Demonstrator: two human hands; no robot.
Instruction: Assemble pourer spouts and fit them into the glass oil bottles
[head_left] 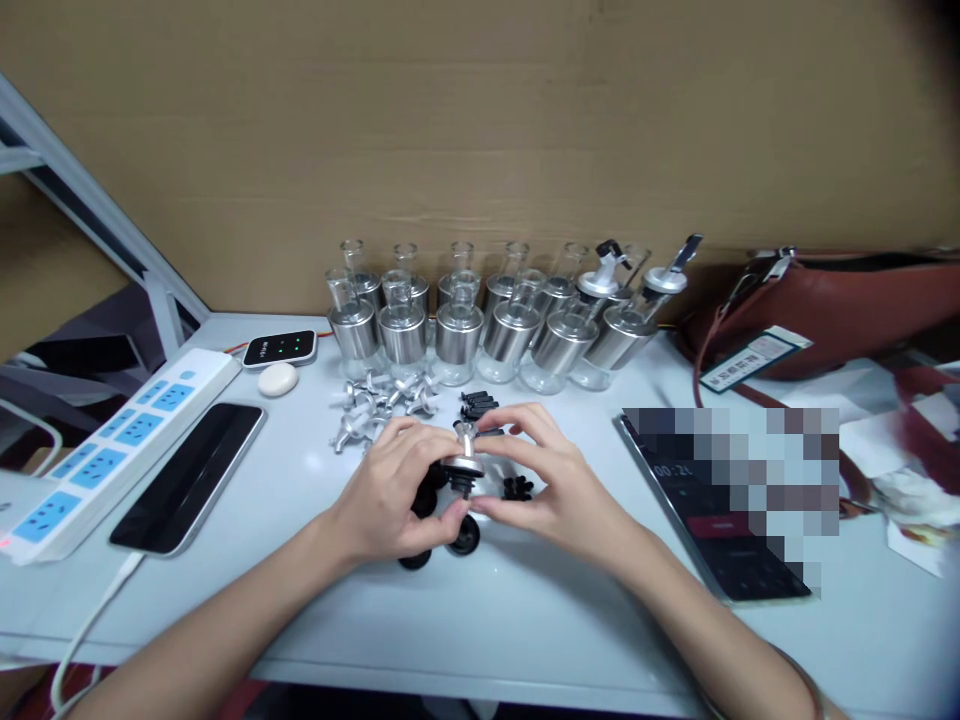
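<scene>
My left hand [390, 490] and my right hand [547, 480] meet at the middle of the white table [525, 620], both pinching a small silver pourer spout [463, 462] with a black stopper below it. Black rubber rings [463, 538] lie under my hands. Small black caps [517, 488] sit by my right fingers. Several loose silver spouts [382, 400] lie just beyond my left hand, and black plugs [480, 405] lie beside them. Behind stands a row of glass bottles with steel sleeves [457, 335]; the two at the right [622, 320] carry fitted spouts.
A white and blue power strip [112, 440] and a black phone [191, 475] lie at the left, with a small black device [281, 347] and a white oval object [278, 379] behind. A tablet [720, 500] lies at the right, a brown bag [825, 310] beyond it. Cardboard forms the back wall.
</scene>
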